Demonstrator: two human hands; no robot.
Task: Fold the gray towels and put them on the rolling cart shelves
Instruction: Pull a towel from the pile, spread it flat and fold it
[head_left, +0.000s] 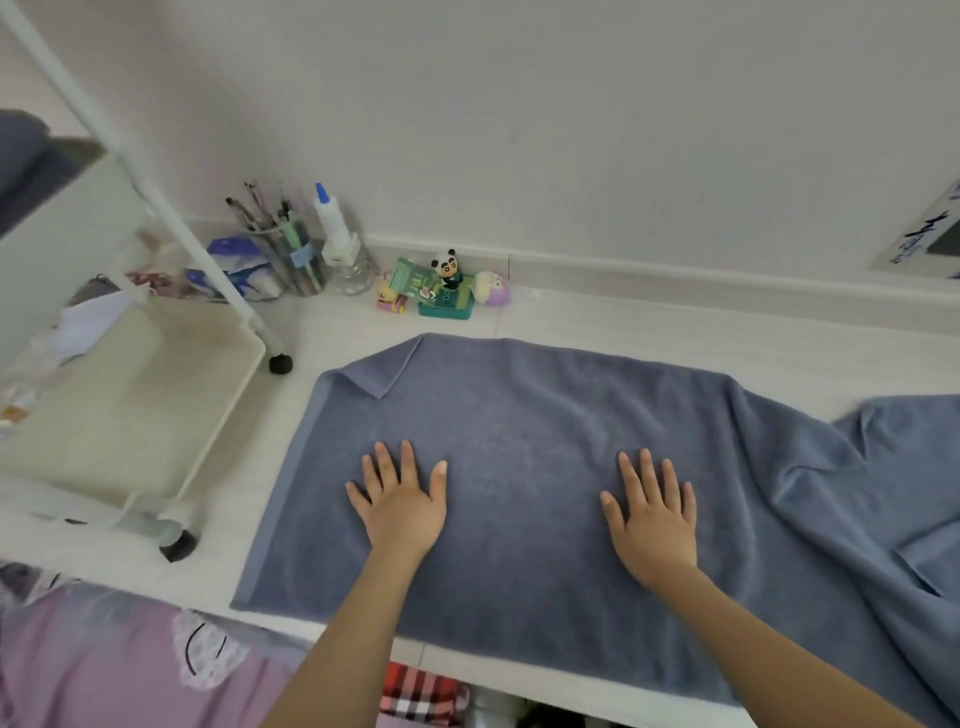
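Both hands, left hand (400, 506) and right hand (655, 517), fingers spread flat on gray towel (530, 415); far-left corner folded over.

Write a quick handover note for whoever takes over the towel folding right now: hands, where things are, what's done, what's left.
Left hand: flat, fingers straight, pressing on the gray towel.
Right hand: the same, flat on the towel further right.
Towel: spread on the white surface, far left corner flipped over, right part rumpled.
Rolling cart: stands to the left; its lower shelf in view holds no towel. A dark bundle sits on top, too blurred to identify.
Done: towel laid out and being smoothed.
Left: straighten the corner, fold, place on a cart shelf.
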